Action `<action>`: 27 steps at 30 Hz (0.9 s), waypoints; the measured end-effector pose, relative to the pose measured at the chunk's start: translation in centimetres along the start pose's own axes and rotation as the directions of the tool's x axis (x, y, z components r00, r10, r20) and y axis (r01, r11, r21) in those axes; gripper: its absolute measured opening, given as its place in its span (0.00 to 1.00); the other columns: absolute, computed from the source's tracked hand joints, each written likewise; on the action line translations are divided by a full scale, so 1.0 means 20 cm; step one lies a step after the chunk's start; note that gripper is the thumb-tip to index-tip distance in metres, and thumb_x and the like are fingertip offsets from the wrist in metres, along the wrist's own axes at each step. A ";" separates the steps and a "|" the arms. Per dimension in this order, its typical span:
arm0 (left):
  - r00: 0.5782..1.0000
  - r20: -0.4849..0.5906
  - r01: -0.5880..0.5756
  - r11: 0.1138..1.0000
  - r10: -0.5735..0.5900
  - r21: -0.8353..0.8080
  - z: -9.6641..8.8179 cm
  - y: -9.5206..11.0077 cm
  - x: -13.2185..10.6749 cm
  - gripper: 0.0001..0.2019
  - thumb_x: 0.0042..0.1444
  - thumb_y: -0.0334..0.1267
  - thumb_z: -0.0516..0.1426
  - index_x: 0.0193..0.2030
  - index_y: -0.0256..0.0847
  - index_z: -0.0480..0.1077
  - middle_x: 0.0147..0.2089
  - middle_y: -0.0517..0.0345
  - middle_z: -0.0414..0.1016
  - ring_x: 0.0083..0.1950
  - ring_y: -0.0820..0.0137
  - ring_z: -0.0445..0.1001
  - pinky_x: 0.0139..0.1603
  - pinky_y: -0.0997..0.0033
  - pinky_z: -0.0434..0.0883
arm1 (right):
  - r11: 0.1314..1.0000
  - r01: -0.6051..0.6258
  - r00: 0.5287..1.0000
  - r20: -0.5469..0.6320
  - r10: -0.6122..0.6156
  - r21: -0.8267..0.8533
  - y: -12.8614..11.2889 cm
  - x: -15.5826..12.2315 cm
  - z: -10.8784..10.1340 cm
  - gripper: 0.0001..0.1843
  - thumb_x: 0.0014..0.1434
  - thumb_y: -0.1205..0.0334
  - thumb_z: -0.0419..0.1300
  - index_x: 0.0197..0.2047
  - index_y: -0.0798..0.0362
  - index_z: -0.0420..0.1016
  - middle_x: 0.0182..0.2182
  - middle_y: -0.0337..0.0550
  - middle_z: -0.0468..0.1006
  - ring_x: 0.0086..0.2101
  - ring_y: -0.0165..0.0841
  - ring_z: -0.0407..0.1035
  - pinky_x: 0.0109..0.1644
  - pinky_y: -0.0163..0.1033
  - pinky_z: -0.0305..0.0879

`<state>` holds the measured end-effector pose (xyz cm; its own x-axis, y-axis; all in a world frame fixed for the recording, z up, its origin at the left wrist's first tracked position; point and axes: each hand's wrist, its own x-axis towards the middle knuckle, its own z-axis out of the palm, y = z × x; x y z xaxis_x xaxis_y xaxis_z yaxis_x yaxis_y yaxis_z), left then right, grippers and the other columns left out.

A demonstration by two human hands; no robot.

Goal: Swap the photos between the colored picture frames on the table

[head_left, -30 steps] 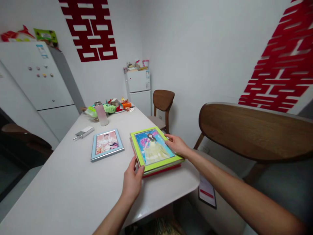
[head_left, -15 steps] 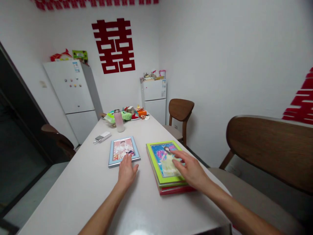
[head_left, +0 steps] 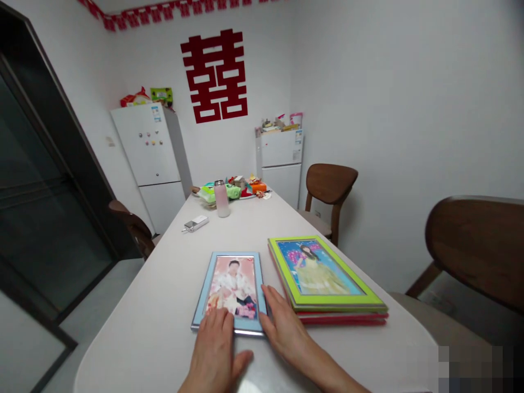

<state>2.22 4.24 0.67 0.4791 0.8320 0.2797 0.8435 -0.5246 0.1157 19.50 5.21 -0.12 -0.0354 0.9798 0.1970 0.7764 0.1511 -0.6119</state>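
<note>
A light blue picture frame [head_left: 206,284] with a portrait photo lies face up on the white table. My left hand [head_left: 215,341] rests its outstretched fingers over the frame's near edge, thumb held apart. Along the frame's right side, near the lower corner, my right hand [head_left: 286,327] touches the rim with extended fingers. Just right of it lies a stack of frames; the top one is a lime green picture frame [head_left: 335,300] with a photo of a person in a pale yellow dress. Red edges show lower in the stack.
Farther along the table [head_left: 164,284] stand a pink bottle [head_left: 221,200] and a small grey-and-white device [head_left: 195,223]. Several colourful packages [head_left: 233,192] lie at the far end. Wooden chairs [head_left: 331,185] line the right side. Two white fridges [head_left: 149,147] stand behind.
The blue frame has come nearer and turned straighter. My right hand has left the green frame and moved left to the blue frame's side. The view has shifted left.
</note>
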 end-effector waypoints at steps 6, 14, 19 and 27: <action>0.948 -0.140 -0.300 0.949 0.286 -0.091 0.08 0.01 -0.22 0.21 0.46 0.39 0.56 0.47 0.39 0.58 0.53 0.44 0.63 0.55 0.55 0.60 0.50 0.54 0.63 | 0.977 0.051 0.993 -0.110 -0.028 0.206 0.01 -0.04 -0.01 0.26 0.51 0.63 0.47 0.54 0.61 0.57 0.52 0.54 0.61 0.52 0.38 0.55 0.56 0.47 0.49; 0.965 -0.262 -0.099 0.880 -0.029 -0.465 -0.16 0.07 -0.19 0.23 0.46 0.36 0.56 0.49 0.38 0.56 0.51 0.43 0.65 0.51 0.58 0.64 0.49 0.58 0.65 | 0.862 0.063 0.972 -0.228 0.062 0.502 -0.08 -0.03 -0.07 0.27 0.54 0.52 0.46 0.55 0.54 0.56 0.53 0.50 0.60 0.52 0.37 0.56 0.55 0.47 0.52; 0.827 -0.205 0.074 0.463 -0.524 -0.883 -0.26 0.09 -0.15 0.16 0.52 0.38 0.51 0.47 0.39 0.55 0.43 0.49 0.69 0.44 0.64 0.70 0.42 0.67 0.69 | 0.886 0.170 0.984 -0.119 -0.131 0.432 -0.20 -0.01 0.00 0.26 0.55 0.53 0.45 0.56 0.53 0.55 0.54 0.48 0.58 0.54 0.35 0.52 0.57 0.47 0.49; 0.778 -0.026 0.195 0.280 -0.628 -0.940 -0.15 -0.03 -0.20 0.30 0.45 0.37 0.57 0.54 0.38 0.49 0.48 0.49 0.67 0.45 0.64 0.69 0.46 0.65 0.67 | 0.952 0.288 0.955 0.043 -0.293 0.102 -0.16 -0.01 0.08 0.26 0.52 0.54 0.50 0.53 0.56 0.61 0.53 0.54 0.60 0.52 0.40 0.53 0.55 0.49 0.50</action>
<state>-0.97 0.61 2.33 -0.1638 0.9718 0.1699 0.1015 -0.1547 0.9827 16.04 4.74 0.60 -0.2883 0.8971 0.3349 0.6647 0.4393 -0.6044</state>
